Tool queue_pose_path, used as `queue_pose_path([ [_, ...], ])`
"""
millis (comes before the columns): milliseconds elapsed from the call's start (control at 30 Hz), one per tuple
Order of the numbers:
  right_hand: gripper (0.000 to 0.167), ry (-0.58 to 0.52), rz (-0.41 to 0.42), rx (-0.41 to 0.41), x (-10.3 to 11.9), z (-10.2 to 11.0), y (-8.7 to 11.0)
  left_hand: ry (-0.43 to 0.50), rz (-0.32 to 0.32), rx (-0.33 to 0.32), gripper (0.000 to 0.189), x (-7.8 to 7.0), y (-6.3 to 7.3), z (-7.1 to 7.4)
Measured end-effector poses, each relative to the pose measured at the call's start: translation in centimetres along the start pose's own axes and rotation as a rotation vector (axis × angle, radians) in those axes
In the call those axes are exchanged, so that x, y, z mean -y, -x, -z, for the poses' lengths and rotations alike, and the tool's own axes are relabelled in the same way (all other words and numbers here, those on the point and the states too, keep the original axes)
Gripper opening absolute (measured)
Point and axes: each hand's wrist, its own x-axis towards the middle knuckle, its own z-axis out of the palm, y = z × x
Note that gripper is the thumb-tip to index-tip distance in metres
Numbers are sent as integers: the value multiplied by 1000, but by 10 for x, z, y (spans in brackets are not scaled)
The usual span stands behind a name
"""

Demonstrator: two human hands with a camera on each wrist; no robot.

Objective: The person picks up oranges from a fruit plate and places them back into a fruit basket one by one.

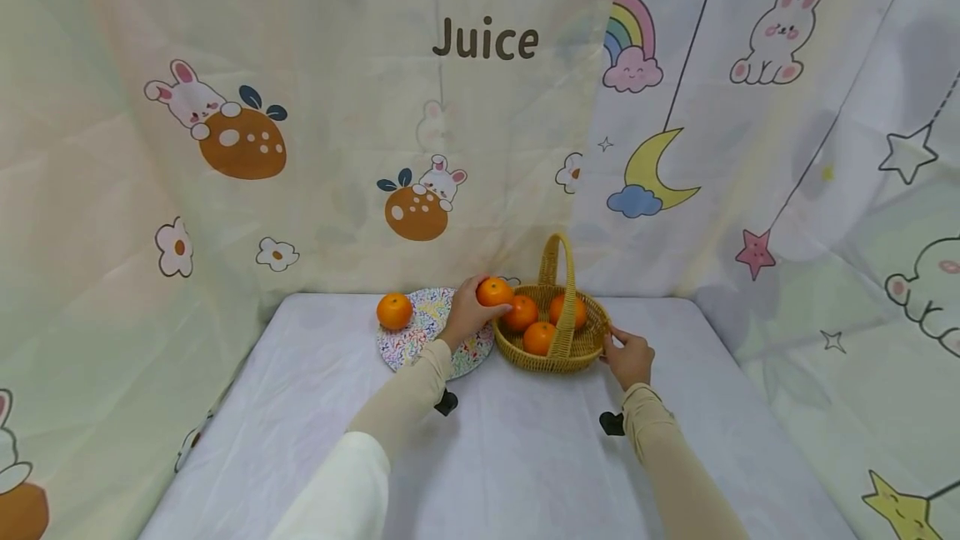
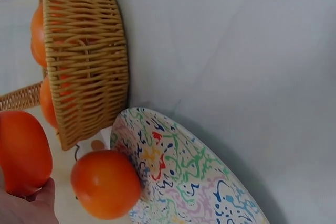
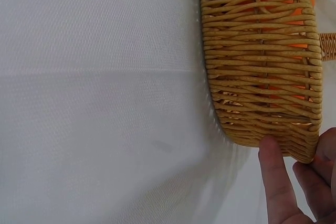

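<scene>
My left hand (image 1: 463,317) grips an orange (image 1: 495,292) just above the left rim of a wicker basket (image 1: 551,363). In the left wrist view, the thumb and part of the left hand (image 2: 32,209) show beneath this orange (image 2: 23,153). My right hand (image 1: 632,358) holds the basket's right edge. Fingers of the right hand (image 3: 294,198) touch the woven wall near the rim in the right wrist view. Three oranges (image 1: 539,338) lie inside the basket. Another orange (image 1: 394,311) rests on the left part of a colourful speckled plate (image 1: 401,348), left of the basket.
The basket's tall arched handle (image 1: 567,290) rises over its middle. A white cloth covers the table (image 1: 517,457). Printed curtains (image 1: 337,107) hang close behind the plate and basket and along both sides.
</scene>
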Motion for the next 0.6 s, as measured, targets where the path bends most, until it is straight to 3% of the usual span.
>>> queue_pose_path([
  [100, 40, 11, 2, -4, 1, 0, 1, 5, -12, -1, 74, -2, 0, -3],
  [333, 41, 13, -2, 1, 3, 1, 3, -78, -26, 12, 73, -13, 1, -13],
  [600, 40, 24, 5, -16, 2, 0, 4, -68, -27, 61, 74, -21, -2, -33],
])
